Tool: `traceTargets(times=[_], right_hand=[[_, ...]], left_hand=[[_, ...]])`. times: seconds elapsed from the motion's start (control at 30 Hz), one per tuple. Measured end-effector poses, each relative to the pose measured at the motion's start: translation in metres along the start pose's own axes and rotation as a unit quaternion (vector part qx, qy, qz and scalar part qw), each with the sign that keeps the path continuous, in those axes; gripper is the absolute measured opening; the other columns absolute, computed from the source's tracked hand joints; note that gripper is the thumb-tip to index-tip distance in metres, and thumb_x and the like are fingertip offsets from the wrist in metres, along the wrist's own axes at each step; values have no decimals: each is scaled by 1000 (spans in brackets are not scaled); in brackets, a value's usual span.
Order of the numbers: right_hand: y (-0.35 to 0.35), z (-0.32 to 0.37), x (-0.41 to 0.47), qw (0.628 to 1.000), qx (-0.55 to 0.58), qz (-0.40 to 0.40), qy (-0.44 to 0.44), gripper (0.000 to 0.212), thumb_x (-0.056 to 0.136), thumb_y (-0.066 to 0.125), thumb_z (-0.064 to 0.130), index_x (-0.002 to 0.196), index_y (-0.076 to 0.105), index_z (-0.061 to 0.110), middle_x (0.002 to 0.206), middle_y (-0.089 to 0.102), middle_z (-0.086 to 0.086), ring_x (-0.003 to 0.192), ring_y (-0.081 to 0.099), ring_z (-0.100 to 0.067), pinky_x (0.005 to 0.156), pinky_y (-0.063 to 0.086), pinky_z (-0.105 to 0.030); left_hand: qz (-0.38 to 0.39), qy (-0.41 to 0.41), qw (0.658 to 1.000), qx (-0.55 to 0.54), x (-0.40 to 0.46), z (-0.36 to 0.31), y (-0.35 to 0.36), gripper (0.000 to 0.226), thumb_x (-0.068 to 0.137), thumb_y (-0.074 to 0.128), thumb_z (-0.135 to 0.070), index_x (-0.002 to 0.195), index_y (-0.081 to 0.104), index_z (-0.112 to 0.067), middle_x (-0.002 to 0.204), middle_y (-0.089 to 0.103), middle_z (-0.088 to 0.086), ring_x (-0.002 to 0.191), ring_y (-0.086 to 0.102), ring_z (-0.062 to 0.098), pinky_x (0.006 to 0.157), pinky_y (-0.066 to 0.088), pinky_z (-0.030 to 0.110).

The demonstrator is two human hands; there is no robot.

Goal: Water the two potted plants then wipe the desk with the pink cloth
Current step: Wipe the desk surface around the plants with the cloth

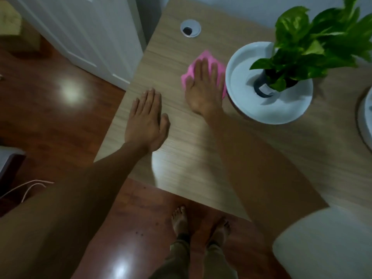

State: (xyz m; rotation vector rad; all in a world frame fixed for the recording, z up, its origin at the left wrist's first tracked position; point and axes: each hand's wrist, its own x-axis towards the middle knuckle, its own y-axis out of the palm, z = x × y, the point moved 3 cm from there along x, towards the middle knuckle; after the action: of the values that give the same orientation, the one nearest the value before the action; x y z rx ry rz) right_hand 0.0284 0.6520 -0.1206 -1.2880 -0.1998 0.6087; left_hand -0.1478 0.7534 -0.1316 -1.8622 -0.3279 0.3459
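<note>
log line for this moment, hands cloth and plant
stage: wiping desk | right hand: flat on pink cloth, beside white saucer of potted plant | left hand: open, flat on desk

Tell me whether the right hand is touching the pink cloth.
Touching. The head view shows the right hand pressed flat on top of the pink cloth, fingers spread over it, with pink showing past the fingertips and on both sides of the palm on the desk.

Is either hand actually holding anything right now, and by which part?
The right hand presses flat on top of the pink cloth against the desk, not gripping it. The left hand is open, holding nothing.
</note>
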Motion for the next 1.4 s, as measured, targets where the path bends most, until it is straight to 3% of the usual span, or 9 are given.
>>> traceTargets(times=[0.27,0.37,0.67,0.87,1.0,1.1,1.17,1.27,1.4], right_hand=[[-18,-9,100,991,-3,-20,129,69,111,7,43,166,-6,4,175,-10,-18,162,-11,-38,131,-10,-51],[-20,-7,100,992,-2,-17,126,69,111,8,43,166,-6,5,176,-10,-17,162,-11,-39,132,-7,-54],[19,38,-20,985,-52,22,-165,66,110,6,51,169,1,22,178,-2,-1,164,-3,-30,125,-10,-54],[40,-32,-159,964,-84,10,-252,62,112,26,49,169,19,26,176,16,4,164,7,-24,132,6,-55],[21,-102,-209,979,-117,1,-166,62,110,25,49,167,24,25,174,23,0,163,19,-27,129,17,-58],[13,-100,-201,995,-95,-13,-27,64,110,21,47,168,21,20,175,20,-4,163,18,-32,130,10,-58],[16,-71,-185,998,-55,-15,19,65,111,15,48,169,10,20,177,6,-4,164,4,-33,131,0,-59],[29,-17,-169,999,-15,9,-51,65,110,6,50,168,-1,21,177,-7,-2,163,-10,-31,128,-11,-56],[45,5,-214,973,-63,23,-223,63,112,20,48,169,12,24,177,8,2,165,2,-28,131,3,-58]], left_hand=[[-28,2,1000,5,4,6,5,68,105,30,-42,164,20,-10,174,14,9,162,5,21,132,2,42],[-36,2,999,6,5,9,6,67,105,30,-39,164,22,-9,173,16,9,162,6,21,132,3,42],[-43,-19,995,-86,1,4,-8,63,105,20,-33,160,26,-5,170,25,15,160,17,23,132,14,44],[-41,-48,994,-95,-24,4,-13,68,100,20,-35,156,37,1,165,35,19,156,29,30,129,20,47],[-4,-21,999,-50,-57,-14,-1,66,103,19,-36,162,25,-7,172,20,11,162,12,23,132,9,45],[-10,-18,999,-48,-73,-22,5,62,106,24,-30,164,20,-8,174,13,10,162,5,21,132,4,45],[-19,-19,998,-65,-76,-24,4,61,106,25,-26,163,24,-5,173,16,13,162,8,24,132,5,46],[-18,-37,993,-114,-77,-24,0,60,104,24,-24,158,33,-1,170,25,18,160,17,29,132,9,45],[-11,-34,992,-118,-84,-27,-7,57,105,25,-24,152,41,2,165,33,22,158,25,32,130,16,47]])
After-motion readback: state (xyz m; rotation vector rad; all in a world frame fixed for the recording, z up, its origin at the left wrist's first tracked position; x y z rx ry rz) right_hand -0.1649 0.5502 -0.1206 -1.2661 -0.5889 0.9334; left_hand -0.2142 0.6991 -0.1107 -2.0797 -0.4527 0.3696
